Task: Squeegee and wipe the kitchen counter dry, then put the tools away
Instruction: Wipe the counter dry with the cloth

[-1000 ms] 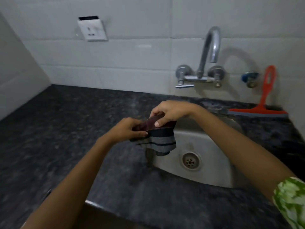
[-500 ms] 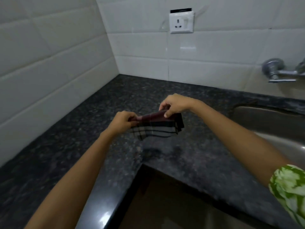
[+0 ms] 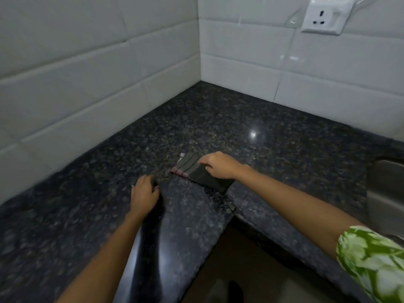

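The folded cloth lies flat on the dark speckled counter, near the inner corner of the counter's front edge. It is dark, with grey stripes and a pinkish band at its left end. No label and no writing can be read on it.

The right hand rests on top of the cloth, palm down. Its fingers are stretched over the fabric and press it against the stone; they are not curled around it. The right arm comes in from the lower right, and a green and white patterned sleeve covers its upper part.

The left hand is to the left of the cloth and nearer to the camera, apart from it. It is on or just above the counter, with the fingers loosely bent, and it holds nothing.

The counter runs into a corner where two walls of white tiles meet. On the far wall, at the upper right, there is a white wall socket with three pin holes and a switch beside them; I cannot read any brand or marking on it. At the right border, part of a steel sink is set into the counter
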